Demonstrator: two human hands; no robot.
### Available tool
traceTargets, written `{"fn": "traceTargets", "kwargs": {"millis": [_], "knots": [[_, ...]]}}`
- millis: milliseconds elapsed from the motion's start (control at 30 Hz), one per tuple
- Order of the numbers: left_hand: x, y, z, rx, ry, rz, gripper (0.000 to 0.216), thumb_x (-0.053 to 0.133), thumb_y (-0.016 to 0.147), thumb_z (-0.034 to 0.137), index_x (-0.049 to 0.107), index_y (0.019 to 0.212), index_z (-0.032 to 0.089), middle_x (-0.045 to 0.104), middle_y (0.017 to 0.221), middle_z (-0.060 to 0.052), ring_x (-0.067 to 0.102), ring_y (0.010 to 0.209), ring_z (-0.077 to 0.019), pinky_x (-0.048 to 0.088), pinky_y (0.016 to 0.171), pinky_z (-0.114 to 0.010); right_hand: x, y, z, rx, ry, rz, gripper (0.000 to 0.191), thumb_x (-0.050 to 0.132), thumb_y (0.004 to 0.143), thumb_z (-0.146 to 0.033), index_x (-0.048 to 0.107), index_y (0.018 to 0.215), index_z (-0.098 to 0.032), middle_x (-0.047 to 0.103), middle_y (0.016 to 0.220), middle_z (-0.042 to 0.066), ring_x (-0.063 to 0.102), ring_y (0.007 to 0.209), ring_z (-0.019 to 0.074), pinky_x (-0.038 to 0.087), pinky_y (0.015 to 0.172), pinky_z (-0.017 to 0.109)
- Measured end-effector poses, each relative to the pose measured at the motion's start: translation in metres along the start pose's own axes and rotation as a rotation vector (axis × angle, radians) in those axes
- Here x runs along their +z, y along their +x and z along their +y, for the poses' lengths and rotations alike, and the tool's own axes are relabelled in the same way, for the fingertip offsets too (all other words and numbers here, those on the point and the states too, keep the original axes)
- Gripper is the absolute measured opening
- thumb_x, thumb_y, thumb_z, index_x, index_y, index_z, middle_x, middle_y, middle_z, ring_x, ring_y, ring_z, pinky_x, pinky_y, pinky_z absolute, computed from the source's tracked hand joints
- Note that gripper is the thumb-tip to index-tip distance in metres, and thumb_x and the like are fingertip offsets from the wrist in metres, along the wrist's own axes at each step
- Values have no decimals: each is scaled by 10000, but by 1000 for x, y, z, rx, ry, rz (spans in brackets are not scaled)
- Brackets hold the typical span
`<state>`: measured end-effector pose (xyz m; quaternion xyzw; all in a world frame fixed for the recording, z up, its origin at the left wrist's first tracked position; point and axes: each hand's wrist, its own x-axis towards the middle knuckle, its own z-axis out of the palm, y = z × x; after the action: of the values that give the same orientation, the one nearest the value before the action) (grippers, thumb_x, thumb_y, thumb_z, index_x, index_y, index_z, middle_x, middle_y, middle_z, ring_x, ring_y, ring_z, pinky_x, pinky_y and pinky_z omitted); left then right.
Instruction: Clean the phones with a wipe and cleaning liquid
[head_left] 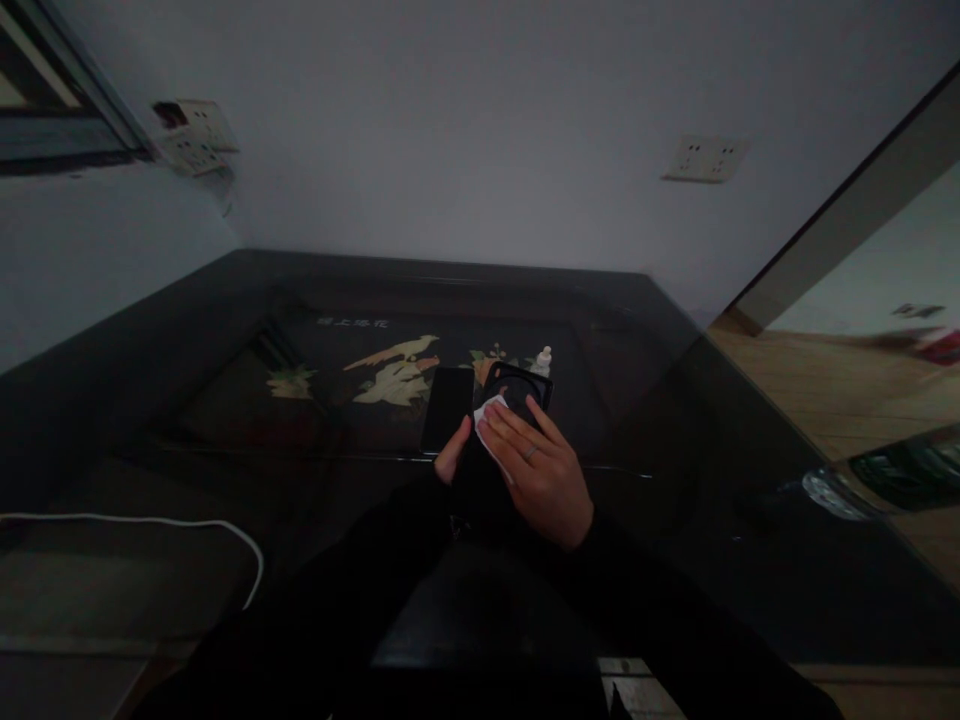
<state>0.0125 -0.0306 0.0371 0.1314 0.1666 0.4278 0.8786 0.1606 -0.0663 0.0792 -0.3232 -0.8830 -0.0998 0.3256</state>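
A black phone case (543, 386) with a large round outline near its top is tilted up in front of me. My left hand (452, 452) grips its lower left side; only the thumb side shows and the other fingers are hidden. Pressed flat on the case, my right hand (541, 470) has a white tissue (491, 410) under its fingers. A ring is on one finger of that hand. Just left of the case, a dark phone (448, 408) lies on the table. Behind the case stands a small white-capped bottle (543, 360).
The glossy black table (225, 300) bears a bird and flower picture. A clear bottle with a green label (904, 470) is at the right. A white cable (172, 521) runs along the left. Wall sockets (703, 159) are beyond the table.
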Motion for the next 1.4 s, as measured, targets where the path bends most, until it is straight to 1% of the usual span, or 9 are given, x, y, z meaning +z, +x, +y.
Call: {"fn": "traceTargets", "kwargs": {"millis": [133, 233, 367, 467, 567, 733, 933, 1133, 1400], "knots": [[3, -6, 0, -101, 5, 74, 641, 323, 843, 484, 348, 1344, 85, 646, 1010, -134, 602, 921, -243, 477, 768, -350, 3, -15, -10, -186, 89, -127, 352, 357, 893, -103, 489, 1215, -151, 540, 1248, 40, 388, 1251, 159, 76, 1116, 508], [8, -4, -2, -76, -8, 89, 709, 269, 846, 515, 329, 1331, 3, 631, 1002, -178, 603, 918, -250, 475, 752, -364, -2, -13, 1, -258, 104, -167, 347, 339, 907, -115, 480, 1218, -173, 542, 1246, 29, 403, 1240, 145, 2, 1105, 522], [12, 2, 2, 10, -42, 115, 591, 103, 904, 370, 276, 1357, 31, 631, 995, -133, 603, 868, -153, 461, 724, -301, -6, -2, 19, -163, 18, -141, 369, 343, 900, -109, 449, 1251, -156, 494, 1296, 70, 384, 1254, 176, 35, 1093, 544], [11, 0, 2, -62, 5, 143, 599, 279, 861, 463, 373, 1327, 97, 655, 982, -121, 616, 841, -192, 469, 738, -312, -3, -6, 10, -224, 60, -172, 359, 346, 898, -107, 461, 1237, -133, 513, 1279, 62, 375, 1258, 158, 74, 1107, 503], [8, -2, -2, -191, 45, 127, 719, 346, 813, 544, 371, 1311, 26, 637, 1026, -161, 619, 914, -241, 457, 801, -341, 0, -13, -1, -296, 107, -206, 341, 356, 903, -121, 475, 1222, -133, 529, 1262, 50, 384, 1251, 143, 63, 1112, 487], [5, 4, -6, 0, 0, 126, 579, 282, 867, 460, 347, 1346, 142, 631, 1087, -98, 591, 994, -205, 443, 844, -321, -6, -6, 14, -179, 48, -165, 361, 348, 896, -95, 466, 1233, -155, 534, 1255, 63, 417, 1230, 155, 38, 1096, 530], [0, 2, -1, -56, 38, 86, 644, 299, 857, 512, 439, 1257, 28, 625, 1054, -176, 571, 995, -287, 417, 864, -425, -2, -16, 3, -269, 91, -193, 324, 365, 901, -118, 498, 1196, -118, 516, 1274, 54, 376, 1257, 155, 59, 1116, 470], [0, 7, 0, 7, 29, 57, 411, 455, 846, 413, 495, 1166, 158, 548, 1152, -93, 549, 1001, -200, 438, 862, -415, -3, -17, 21, -74, -13, -119, 350, 341, 899, -89, 487, 1211, -150, 544, 1241, 71, 460, 1195, 166, -5, 1094, 532], [-9, 6, 2, 51, 23, -39, 726, 288, 826, 572, 361, 1319, 44, 614, 1104, -167, 614, 924, -259, 431, 834, -387, 10, -37, -23, 27, 33, -123, 362, 332, 896, -89, 489, 1221, -113, 534, 1252, 88, 414, 1233, 181, 156, 1108, 473]]}}
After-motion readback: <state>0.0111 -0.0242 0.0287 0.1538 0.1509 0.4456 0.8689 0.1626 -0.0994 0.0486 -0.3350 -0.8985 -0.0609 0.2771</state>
